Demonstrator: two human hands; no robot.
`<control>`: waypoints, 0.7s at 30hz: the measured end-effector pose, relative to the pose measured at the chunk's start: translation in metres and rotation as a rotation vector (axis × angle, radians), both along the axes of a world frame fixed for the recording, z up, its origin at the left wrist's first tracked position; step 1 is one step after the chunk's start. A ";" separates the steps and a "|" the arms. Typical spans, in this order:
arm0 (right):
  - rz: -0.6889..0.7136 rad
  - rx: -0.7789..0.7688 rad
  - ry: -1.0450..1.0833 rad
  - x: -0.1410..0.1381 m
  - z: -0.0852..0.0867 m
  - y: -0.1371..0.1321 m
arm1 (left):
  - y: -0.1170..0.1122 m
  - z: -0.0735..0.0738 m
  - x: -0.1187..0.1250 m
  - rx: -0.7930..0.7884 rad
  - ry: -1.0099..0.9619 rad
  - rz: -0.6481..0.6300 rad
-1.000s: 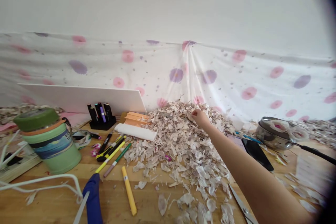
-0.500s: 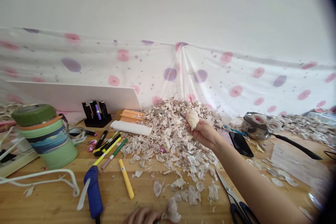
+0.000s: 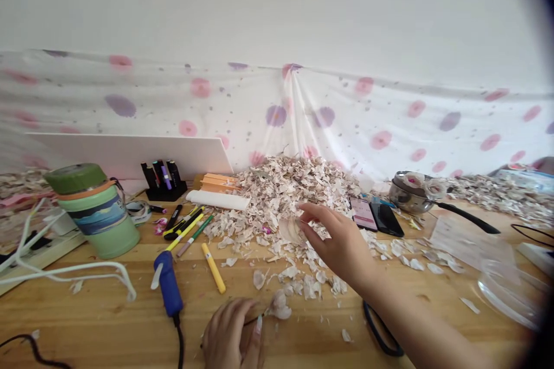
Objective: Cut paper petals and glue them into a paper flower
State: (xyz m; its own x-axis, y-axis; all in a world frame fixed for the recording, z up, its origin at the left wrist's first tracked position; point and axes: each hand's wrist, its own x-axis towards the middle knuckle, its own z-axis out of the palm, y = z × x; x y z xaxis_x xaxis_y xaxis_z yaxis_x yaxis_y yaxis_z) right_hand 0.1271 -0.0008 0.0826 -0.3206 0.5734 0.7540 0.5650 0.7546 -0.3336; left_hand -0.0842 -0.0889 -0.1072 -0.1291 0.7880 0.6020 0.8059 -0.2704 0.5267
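My left hand [image 3: 234,331] rests low on the table, its fingers closed round the thin dark stem of a pale papery flower [image 3: 280,304]. The flower head lies to the right of the thumb. My right hand [image 3: 341,239] reaches over the front of a large heap of dry papery garlic skins [image 3: 285,184]. Between its thumb and fingers is a thin, translucent piece of garlic skin [image 3: 289,230]. Under my right forearm lie scissors [image 3: 383,337], with only a dark handle loop showing.
A blue glue gun [image 3: 168,285], a yellow marker [image 3: 213,268], pens and a green flask [image 3: 97,213] stand or lie to the left. On the right are two phones [image 3: 386,219], a small pot [image 3: 409,199] with flowers on it, and a clear plastic dish [image 3: 511,294].
My right hand has come nearer and lower with its piece of skin, which now looks thinner and more see-through. My left hand and the flower show more fully as the view has tilted down.
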 end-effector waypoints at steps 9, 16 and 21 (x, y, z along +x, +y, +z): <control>-0.004 -0.009 -0.089 -0.001 -0.035 -0.040 | -0.022 0.074 0.040 -0.102 -0.791 -0.074; 0.052 -0.167 0.104 -0.004 -0.066 -0.077 | -0.025 0.095 0.071 -0.352 -1.145 -0.359; 0.143 -0.659 0.527 -0.005 -0.094 -0.090 | -0.028 0.087 0.081 -0.280 -1.154 -0.215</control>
